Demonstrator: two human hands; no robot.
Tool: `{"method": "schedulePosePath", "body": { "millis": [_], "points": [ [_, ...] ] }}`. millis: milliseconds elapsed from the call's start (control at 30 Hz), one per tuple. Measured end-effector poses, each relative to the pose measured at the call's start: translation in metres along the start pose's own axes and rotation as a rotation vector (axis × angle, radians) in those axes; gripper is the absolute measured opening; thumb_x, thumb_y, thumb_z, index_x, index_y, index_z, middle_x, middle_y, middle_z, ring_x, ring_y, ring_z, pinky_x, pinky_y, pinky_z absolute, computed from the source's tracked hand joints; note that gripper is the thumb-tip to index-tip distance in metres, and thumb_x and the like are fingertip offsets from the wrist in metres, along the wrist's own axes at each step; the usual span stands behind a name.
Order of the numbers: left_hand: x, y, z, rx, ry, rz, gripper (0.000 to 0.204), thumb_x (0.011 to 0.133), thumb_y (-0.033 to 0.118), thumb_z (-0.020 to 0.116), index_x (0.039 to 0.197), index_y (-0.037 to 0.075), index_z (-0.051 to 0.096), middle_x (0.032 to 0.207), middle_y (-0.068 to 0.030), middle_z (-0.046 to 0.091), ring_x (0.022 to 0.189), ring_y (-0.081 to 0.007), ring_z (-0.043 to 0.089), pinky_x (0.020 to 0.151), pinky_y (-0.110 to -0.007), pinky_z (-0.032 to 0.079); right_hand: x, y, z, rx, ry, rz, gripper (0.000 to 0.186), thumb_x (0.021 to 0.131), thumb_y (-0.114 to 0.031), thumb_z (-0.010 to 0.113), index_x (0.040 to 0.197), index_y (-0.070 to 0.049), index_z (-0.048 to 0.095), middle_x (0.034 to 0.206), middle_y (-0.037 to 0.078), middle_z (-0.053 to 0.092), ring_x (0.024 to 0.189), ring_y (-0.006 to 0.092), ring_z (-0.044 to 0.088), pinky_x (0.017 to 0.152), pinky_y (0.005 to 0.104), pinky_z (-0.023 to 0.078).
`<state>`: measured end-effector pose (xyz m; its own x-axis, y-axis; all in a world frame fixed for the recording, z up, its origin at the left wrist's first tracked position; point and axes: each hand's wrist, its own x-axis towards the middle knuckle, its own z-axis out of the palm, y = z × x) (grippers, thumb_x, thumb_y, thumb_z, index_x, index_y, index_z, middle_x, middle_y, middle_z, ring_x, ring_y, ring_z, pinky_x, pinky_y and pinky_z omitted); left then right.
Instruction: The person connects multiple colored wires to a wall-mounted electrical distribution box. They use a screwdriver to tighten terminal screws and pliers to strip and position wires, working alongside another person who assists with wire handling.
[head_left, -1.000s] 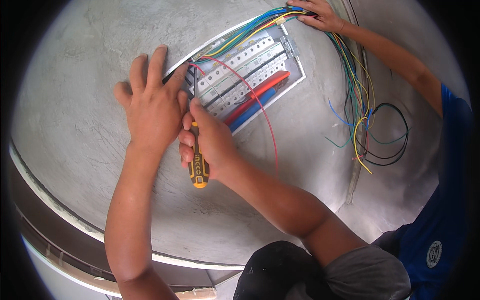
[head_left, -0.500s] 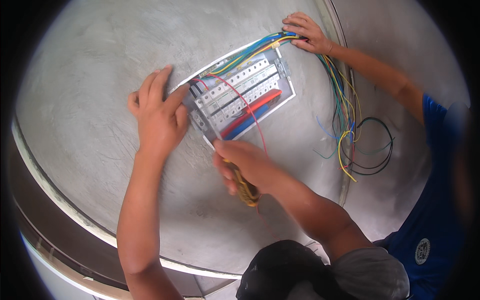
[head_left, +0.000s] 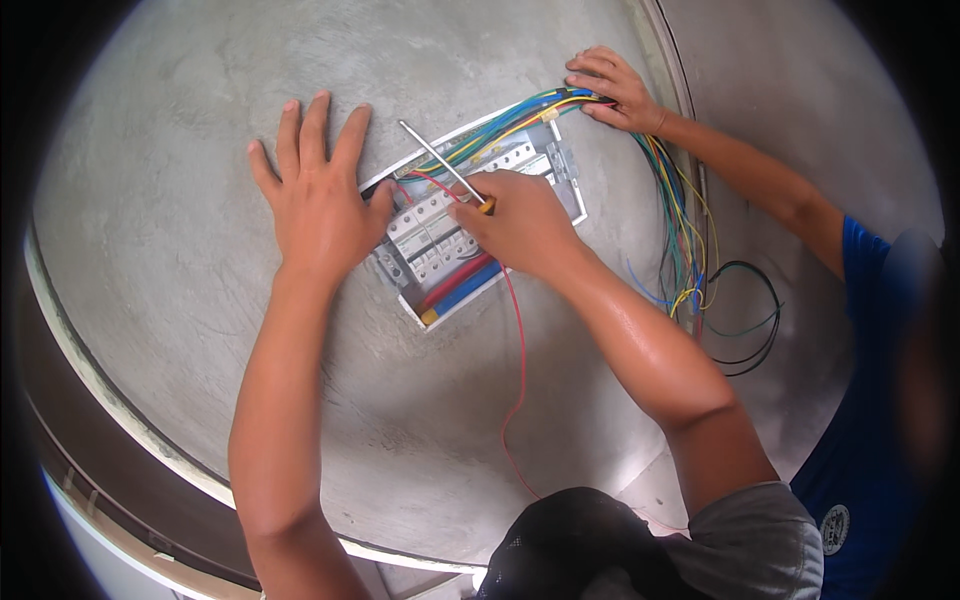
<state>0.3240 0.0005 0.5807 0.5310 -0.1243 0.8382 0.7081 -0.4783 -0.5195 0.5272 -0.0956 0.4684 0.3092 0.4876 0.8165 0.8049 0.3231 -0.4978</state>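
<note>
I have left hand (head_left: pixel 325 215) spread on wall (head_left: pixel 180 260), likely bracing, box (head_left: pixel 411 312) beside it; right hand (head_left: pixel 525 220) grips screwdriver (head_left: pixel 440 160), breakers (head_left: pixel 410 234) behind

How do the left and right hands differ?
The left hand is spread wide; the right hand is curled. The right hand holds a screwdriver, the left hand no tool. The left hand is by the electrical box's left end, the right hand over its middle. Both are bare.

A silver-shafted screwdriver (head_left: pixel 443 163) slants up-left over the white-rimmed breaker box (head_left: pixel 412 315).
</note>
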Motion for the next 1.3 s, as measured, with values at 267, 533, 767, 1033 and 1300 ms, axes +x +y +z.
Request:
{"method": "schedulePosePath", "body": {
  "millis": [267, 533, 767, 1033, 1300],
  "points": [
    [-0.001, 0.002, 0.008, 0.093, -0.001, -0.013, 0.09, 0.09, 0.039, 0.097, 0.172, 0.032, 0.059, 0.187, -0.0071, 0.044, 0.179, -0.0334, 0.03, 0.141, -0.075, 0.015, 0.017, -0.008, 0.01, -0.003, 0.032, -0.032, 0.029, 0.104, -0.027, 0.078, 0.119, -0.004, 0.087, 0.104, 0.023, 0.08, 0.102, 0.0453, 0.079, 0.092, 0.0528, 0.061],
    [0.0, 0.004, 0.007, 0.093, -0.032, -0.034, 0.093, 0.09, 0.042, 0.098, 0.173, 0.033, 0.057, 0.188, -0.0063, 0.042, 0.179, -0.0331, 0.029, 0.141, -0.075, 0.015, 0.028, -0.02, 0.028, -0.131, 0.113, 0.018, 0.022, 0.102, -0.023, 0.075, 0.109, -0.005, 0.086, 0.104, 0.023, 0.081, 0.101, 0.045, 0.079, 0.092, 0.0546, 0.062],
    [0.001, 0.006, 0.006, 0.102, -0.051, -0.038, 0.094, 0.091, 0.045, 0.097, 0.174, 0.033, 0.056, 0.19, -0.0061, 0.04, 0.179, -0.0333, 0.028, 0.141, -0.076, 0.015, 0.027, -0.029, 0.034, -0.137, 0.147, 0.063, 0.017, 0.099, -0.02, 0.077, 0.101, -0.006, 0.086, 0.098, 0.023, 0.082, 0.095, 0.046, 0.08, 0.088, 0.0554, 0.063],
    [-0.001, 0.006, 0.009, 0.102, -0.067, -0.031, 0.091, 0.092, 0.046, 0.095, 0.173, 0.033, 0.056, 0.189, -0.0069, 0.041, 0.18, -0.033, 0.027, 0.14, -0.08, 0.014, 0.021, -0.036, 0.052, -0.14, 0.261, 0.053, 0.017, 0.096, -0.019, 0.079, 0.099, -0.004, 0.086, 0.095, 0.024, 0.082, 0.093, 0.047, 0.081, 0.088, 0.0546, 0.064],
    [-0.038, 0.008, -0.004, -0.402, 0.103, -0.011, 0.053, 0.096, 0.026, 0.093, 0.145, 0.012, 0.078, 0.151, -0.017, 0.072, 0.149, -0.0383, 0.062, 0.128, -0.058, 0.043, 0.04, -0.036, 0.012, 0.108, -0.026, 0.253, 0.023, 0.097, -0.026, 0.084, 0.102, -0.005, 0.089, 0.092, 0.021, 0.085, 0.087, 0.0378, 0.083, 0.085, 0.0473, 0.065]
  ]
}}
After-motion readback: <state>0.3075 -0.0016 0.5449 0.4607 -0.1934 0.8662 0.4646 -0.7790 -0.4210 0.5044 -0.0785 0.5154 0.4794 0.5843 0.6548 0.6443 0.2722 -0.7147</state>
